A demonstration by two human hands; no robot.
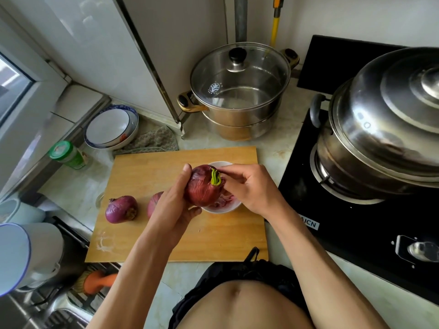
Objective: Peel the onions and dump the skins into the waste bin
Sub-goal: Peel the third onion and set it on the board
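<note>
The onion (pixel 202 186) in hand, a red one with green sprouts (pixel 215 177) at its top, is held in the air above the white bowl (pixel 219 208) that sits on the wooden cutting board (pixel 147 172). The left hand (pixel 174 205) cups it from the side and below, thumb up along its far flank and fingers curled round its underside, so the grip is firmly clamped on the bulb. The right hand (pixel 249 186) has its fingertips drawn together at the sprouting end, pinching at the skin or the sprout base there; which of the two cannot be told. The dry outer skin looks largely intact on this onion, so the peeling of it seems only just begun. Pale pinkish skins (pixel 222 200) already lie in the bowl, and two more red onions rest on the board to the left, one in full view (pixel 121 209) and one half hidden behind the left wrist (pixel 154 203); whether these are peeled is hard to judge. The likely next move is to pull the pinched layer down from the top and away, while the left hand turns the bulb, and let the strip drop into the bowl. No waste bin is in view, so the dumping step is yet to come.
</note>
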